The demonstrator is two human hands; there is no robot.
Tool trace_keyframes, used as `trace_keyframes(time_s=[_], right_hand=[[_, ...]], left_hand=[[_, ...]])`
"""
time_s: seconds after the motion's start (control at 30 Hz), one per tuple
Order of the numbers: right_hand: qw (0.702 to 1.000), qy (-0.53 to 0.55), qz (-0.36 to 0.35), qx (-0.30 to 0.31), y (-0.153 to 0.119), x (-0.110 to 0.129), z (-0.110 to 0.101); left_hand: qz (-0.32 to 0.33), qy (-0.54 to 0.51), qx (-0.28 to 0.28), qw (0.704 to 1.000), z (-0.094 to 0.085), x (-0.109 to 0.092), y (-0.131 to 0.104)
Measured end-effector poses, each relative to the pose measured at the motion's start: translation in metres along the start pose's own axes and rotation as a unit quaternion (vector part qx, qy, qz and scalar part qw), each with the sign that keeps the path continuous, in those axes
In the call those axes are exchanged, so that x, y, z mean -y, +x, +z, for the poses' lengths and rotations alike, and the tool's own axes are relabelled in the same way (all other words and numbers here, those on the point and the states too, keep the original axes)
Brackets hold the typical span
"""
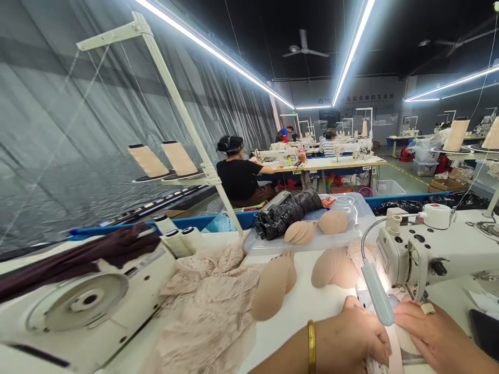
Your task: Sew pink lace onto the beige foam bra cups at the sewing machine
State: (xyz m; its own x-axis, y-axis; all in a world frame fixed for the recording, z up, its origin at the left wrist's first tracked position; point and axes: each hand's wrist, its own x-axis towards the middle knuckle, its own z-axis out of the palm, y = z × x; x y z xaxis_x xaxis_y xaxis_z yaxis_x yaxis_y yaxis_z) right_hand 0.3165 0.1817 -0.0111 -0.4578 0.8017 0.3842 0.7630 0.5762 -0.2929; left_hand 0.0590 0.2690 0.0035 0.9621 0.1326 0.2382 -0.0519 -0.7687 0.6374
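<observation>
My left hand (353,335), with a gold bangle at the wrist, has its fingers curled on beige fabric (394,348) at the sewing machine (432,249). My right hand (432,330) lies on the fabric's other side, fingers stretched forward beside the needle area. A small lamp (378,293) lights the spot between both hands and hides part of it. Stacked beige cups (331,267) sit just beyond my left hand, and another stack (273,288) lies farther left, beside a heap of beige lace fabric (210,306).
A clear plastic tray (249,244) at the back holds more cups and a black plastic bundle (286,213). On the left are a machine part (86,306), dark cloth (78,254) and a thread stand (175,98). A person (237,174) sits ahead at another table.
</observation>
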Motion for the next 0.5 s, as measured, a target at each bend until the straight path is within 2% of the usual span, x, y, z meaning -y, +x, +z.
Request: trace_keyframes(time_s=[0.13,0.33,0.5], right_hand=[[0.998,-0.046,-0.007,0.033,-0.0013,-0.0018,0.0018],[0.999,0.0,0.04,0.005,-0.0064,-0.0054,0.0041],[0.999,-0.007,0.019,-0.027,-0.0082,-0.0081,0.0045]], left_hand=[[0.003,0.011,0.007,1.0,-0.0011,0.0004,-0.0001],[-0.016,0.004,0.0,1.0,-0.0059,-0.0053,0.0037],[-0.022,0.025,-0.036,0.999,-0.0083,-0.0061,0.0071]])
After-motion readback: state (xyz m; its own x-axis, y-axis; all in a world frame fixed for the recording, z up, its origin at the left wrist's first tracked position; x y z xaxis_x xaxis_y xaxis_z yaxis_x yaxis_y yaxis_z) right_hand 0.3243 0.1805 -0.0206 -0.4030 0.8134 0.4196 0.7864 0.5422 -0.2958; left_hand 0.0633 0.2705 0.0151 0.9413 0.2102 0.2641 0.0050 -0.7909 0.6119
